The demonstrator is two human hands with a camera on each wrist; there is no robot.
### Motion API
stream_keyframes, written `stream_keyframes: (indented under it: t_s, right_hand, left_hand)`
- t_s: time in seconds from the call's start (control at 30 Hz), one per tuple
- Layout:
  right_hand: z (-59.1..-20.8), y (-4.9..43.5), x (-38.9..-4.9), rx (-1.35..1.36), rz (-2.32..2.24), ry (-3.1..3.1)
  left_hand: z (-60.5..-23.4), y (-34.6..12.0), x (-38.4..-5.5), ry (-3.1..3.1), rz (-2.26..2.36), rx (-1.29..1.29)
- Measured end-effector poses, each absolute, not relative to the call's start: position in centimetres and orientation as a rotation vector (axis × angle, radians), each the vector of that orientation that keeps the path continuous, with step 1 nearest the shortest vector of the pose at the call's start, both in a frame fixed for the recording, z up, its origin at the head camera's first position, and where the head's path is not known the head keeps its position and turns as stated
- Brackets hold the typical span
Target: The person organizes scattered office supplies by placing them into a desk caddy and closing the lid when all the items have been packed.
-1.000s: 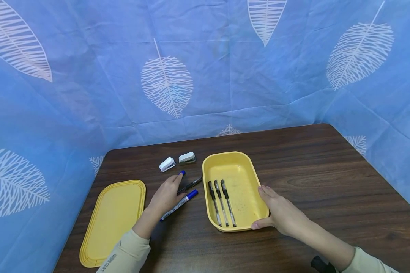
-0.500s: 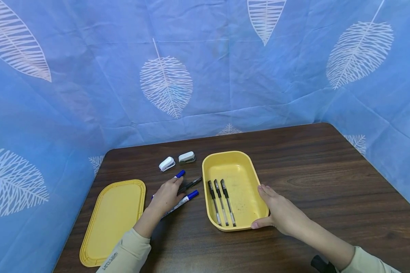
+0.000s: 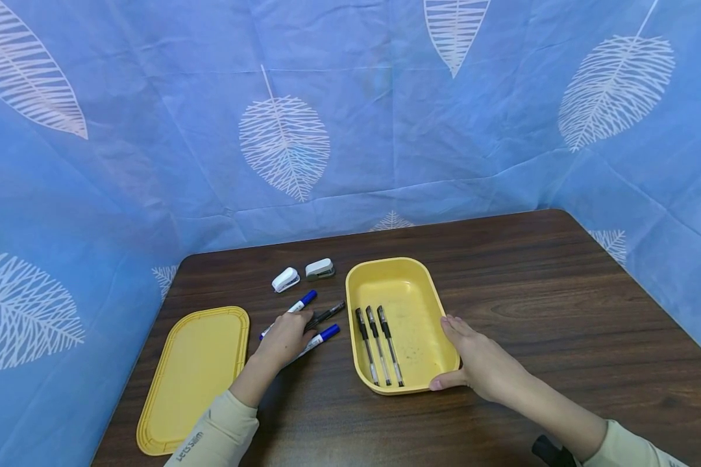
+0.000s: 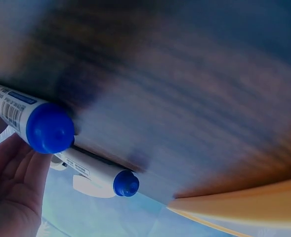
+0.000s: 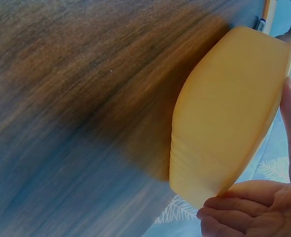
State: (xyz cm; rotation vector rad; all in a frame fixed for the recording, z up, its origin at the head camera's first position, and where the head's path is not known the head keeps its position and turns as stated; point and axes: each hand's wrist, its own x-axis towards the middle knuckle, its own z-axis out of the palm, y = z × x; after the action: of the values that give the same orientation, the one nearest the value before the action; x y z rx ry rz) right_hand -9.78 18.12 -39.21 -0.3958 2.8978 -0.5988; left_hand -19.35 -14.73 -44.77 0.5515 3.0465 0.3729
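In the head view my left hand point(image 3: 283, 337) is among the pens on the table's left half. Its thumb and fingers pinch a black pen point(image 3: 327, 314), whose one end sticks out to the right. Blue-capped markers lie on either side of it: a far marker point(image 3: 304, 301) and a near marker point(image 3: 321, 335). Those markers point(image 4: 49, 128) hide the fingertips in the left wrist view. My right hand point(image 3: 481, 363) rests against the right front corner of a yellow box point(image 3: 394, 394), fingers straight along its side and thumb at the front rim. Three black-capped pens point(image 3: 380, 347) lie inside.
Two small white staplers point(image 3: 286, 280) stand behind the markers. A yellow lid point(image 3: 195, 376) lies flat at the left. The brown wooden table point(image 3: 531, 279) ends at a blue leaf-patterned cloth point(image 3: 350, 130).
My left fingers have drawn back from the far marker and come in around the black pen, so more of that marker shows. My right hand and the box have stayed put.
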Motion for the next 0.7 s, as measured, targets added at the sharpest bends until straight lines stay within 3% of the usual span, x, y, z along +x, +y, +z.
stream_keyframes:
  t_s: [0.4, 0.7]
  right_hand:
    - [-39.31, 18.05, -9.86, -0.376, -0.591, 2.904]
    - [-39.38, 18.00, -9.89, -0.374, -0.588, 2.913]
  left_hand:
    - [-44.85, -14.89, -19.48, 3.084, 0.349, 0.686]
    - [-44.98, -14.88, -19.42, 3.093, 0.463, 0.548]
